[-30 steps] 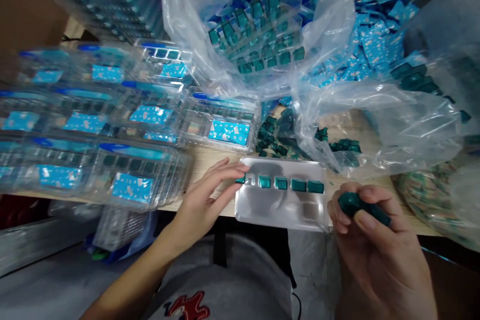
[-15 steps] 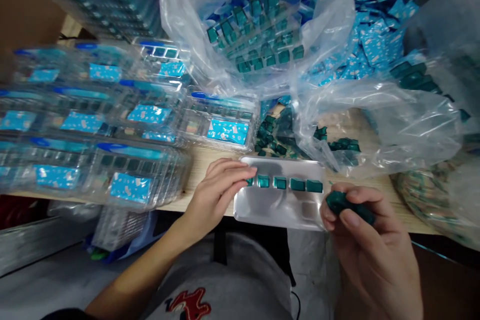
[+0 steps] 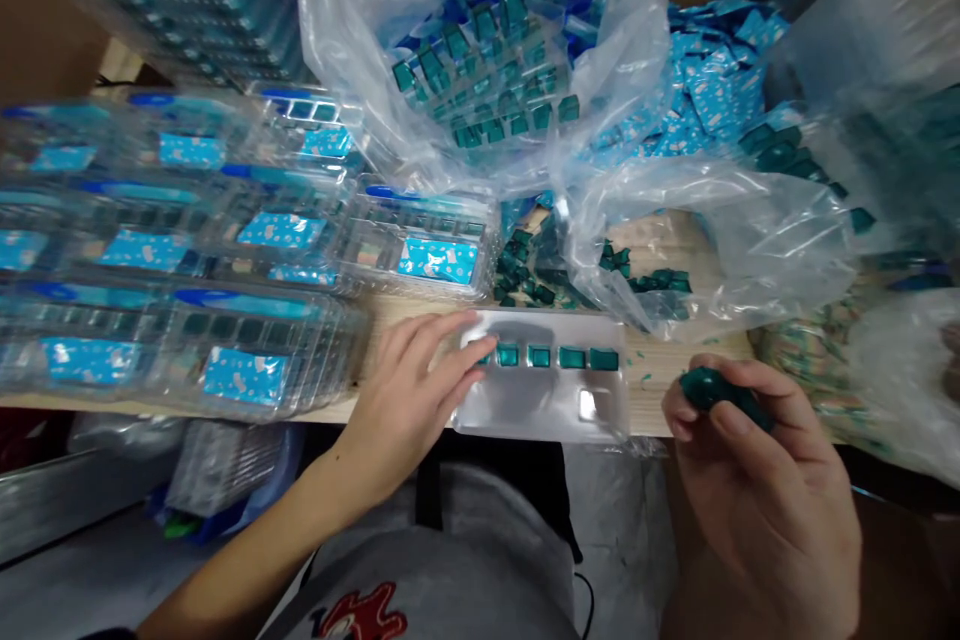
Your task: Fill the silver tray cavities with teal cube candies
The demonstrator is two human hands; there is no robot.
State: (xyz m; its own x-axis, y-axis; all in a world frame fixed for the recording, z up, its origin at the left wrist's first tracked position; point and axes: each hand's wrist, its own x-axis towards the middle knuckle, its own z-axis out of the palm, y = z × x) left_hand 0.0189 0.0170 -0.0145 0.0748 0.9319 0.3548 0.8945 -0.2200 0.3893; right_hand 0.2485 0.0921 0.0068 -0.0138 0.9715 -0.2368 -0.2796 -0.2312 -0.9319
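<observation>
At the upper left, a tall, blurred stack of clear plastic trays with teal contents (image 3: pixel 202 0) rises behind several rows of filled, clear plastic blister trays (image 3: pixel 330 350), which reach the edge of a pale wooden table (image 3: pixel 646 395). Each filled tray whose contents can be made out has a long blue shape along its top, a row of dark squares and a light-blue printed sachet (image 3: pixel 245 376). The left hand (image 3: pixel 409 390) lies over the left end of a shallow, clear plastic tray (image 3: pixel 525 408), fingers extended and loosely spread. Four glossy teal plastic blocks (image 3: pixel 572 357) sit in a row within it, and a fifth is partly covered by the left fingertips. Behind, a large, open, translucent plastic bag (image 3: pixel 337 50) holds rows of teal blocks and blue items; loose dark teal blocks (image 3: pixel 517 265) lie in front of it. A smaller clear plastic bag (image 3: pixel 772 230) contains more teal blocks, with a heap of light-blue printed sachets beyond. The right hand (image 3: pixel 757 450), right of the tray and apart from it, pinches dark teal plastic pieces (image 3: pixel 705 388) between thumb and fingers; their number cannot be told.
</observation>
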